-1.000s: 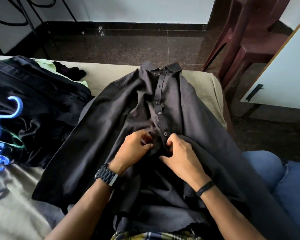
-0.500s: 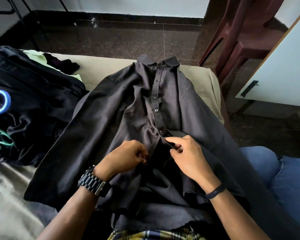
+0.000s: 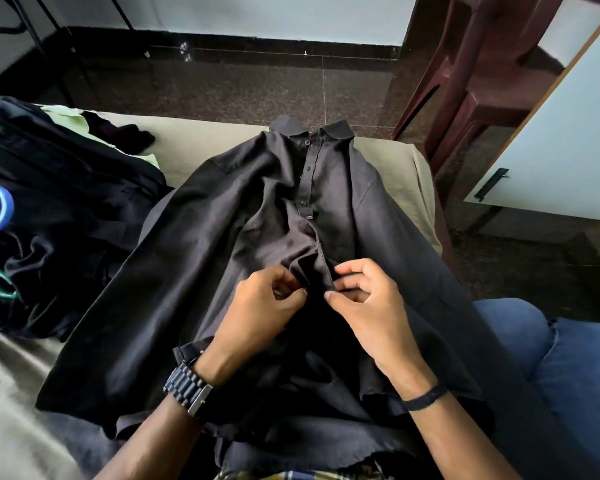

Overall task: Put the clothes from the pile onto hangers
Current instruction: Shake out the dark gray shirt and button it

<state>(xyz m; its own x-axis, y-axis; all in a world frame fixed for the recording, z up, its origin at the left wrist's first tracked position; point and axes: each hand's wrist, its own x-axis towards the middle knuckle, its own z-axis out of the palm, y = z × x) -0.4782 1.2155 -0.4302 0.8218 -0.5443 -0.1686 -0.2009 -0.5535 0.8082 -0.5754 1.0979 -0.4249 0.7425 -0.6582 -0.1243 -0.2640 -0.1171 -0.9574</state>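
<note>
Bed (image 3: 201, 140): both hands pinch shirt (image 3: 194, 271).

A maroon plastic chair (image 3: 471, 74) stands on the dark speckled floor (image 3: 257, 88). Beside it is a white cabinet door (image 3: 565, 140) with a black handle (image 3: 490, 184).

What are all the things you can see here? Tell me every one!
shirt: one, black, spread flat on the bed, collar at the far end, upper buttons done up
pile of clothes: one, mostly black with a bit of pale green, on the bed's left side
hanger: one blue hook showing, on the pile at the left edge
bed: one, beige sheet, under everything
chair: one, dark red, on the floor at upper right
cabinet: one, white with a black handle, far right
watch: one, black, left wrist
left hand: pinches the shirt's front edge
right hand: pinches the shirt's front edge
</note>
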